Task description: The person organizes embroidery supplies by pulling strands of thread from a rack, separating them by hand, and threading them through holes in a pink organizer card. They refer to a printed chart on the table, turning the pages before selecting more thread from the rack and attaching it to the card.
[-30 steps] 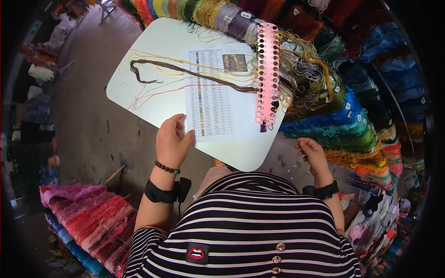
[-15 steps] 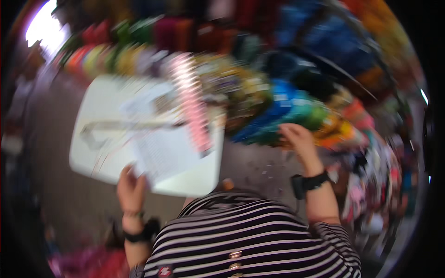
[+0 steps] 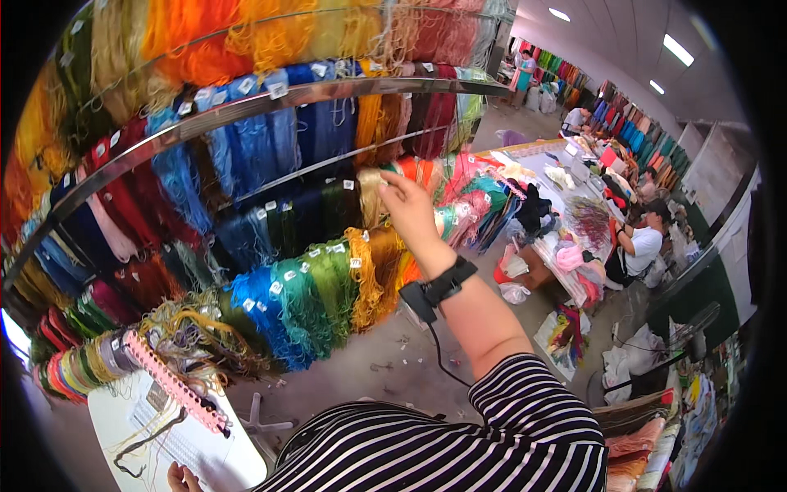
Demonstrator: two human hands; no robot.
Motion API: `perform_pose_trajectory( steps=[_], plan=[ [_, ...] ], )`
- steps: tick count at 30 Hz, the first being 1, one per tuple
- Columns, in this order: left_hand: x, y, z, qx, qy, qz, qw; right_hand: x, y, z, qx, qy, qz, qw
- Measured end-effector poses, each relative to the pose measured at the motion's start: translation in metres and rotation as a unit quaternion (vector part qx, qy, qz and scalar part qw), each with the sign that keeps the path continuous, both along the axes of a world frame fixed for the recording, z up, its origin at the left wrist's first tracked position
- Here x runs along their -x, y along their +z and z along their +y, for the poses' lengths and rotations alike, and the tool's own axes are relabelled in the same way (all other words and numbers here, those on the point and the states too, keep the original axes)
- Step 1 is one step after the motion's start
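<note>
My right hand [image 3: 407, 211] is raised at the rack, its fingers loosely bent and a little apart. Its fingertips are beside a cream thread skein [image 3: 373, 197]; whether they touch it I cannot tell. A black band with a small box and a cable sits on that wrist. Only some fingers of my left hand [image 3: 182, 477] show at the lower edge, slightly apart, over the white table [image 3: 111, 414]. Near them are a printed sheet [image 3: 176, 443], a dark thread strand [image 3: 143, 447] and a pink spiral-shaped strip [image 3: 176, 384].
Skeins in many colours hang from a curved metal rail [image 3: 270, 92] and lower rows. Orange-gold skeins [image 3: 377, 275] hang below my right forearm. At the right, a long table [image 3: 545, 164] bears heaped threads, and a seated person [image 3: 643, 246] works beside it. A fan [image 3: 684, 344] stands nearer.
The view has swung right, so the white table now lies at the lower left. My right hand has risen from the lower skeins to the cream one.
</note>
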State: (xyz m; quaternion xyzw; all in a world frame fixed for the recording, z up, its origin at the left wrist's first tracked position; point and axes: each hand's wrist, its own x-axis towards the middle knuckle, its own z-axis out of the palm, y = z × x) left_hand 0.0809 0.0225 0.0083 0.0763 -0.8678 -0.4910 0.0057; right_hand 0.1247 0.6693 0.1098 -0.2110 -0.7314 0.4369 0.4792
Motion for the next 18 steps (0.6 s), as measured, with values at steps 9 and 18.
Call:
perform_pose_trajectory(
  steps=[9, 18],
  plan=[
    [-0.011, -0.006, 0.074, -0.009, -0.023, 0.012, 1.000, 0.056, 0.023, 0.123, 0.000, 0.006, 0.038, 0.999],
    [-0.034, 0.004, 0.121, -0.009, -0.034, 0.004, 0.999, 0.091, 0.066, 0.188, -0.141, -0.203, 0.016, 0.969]
  ],
)
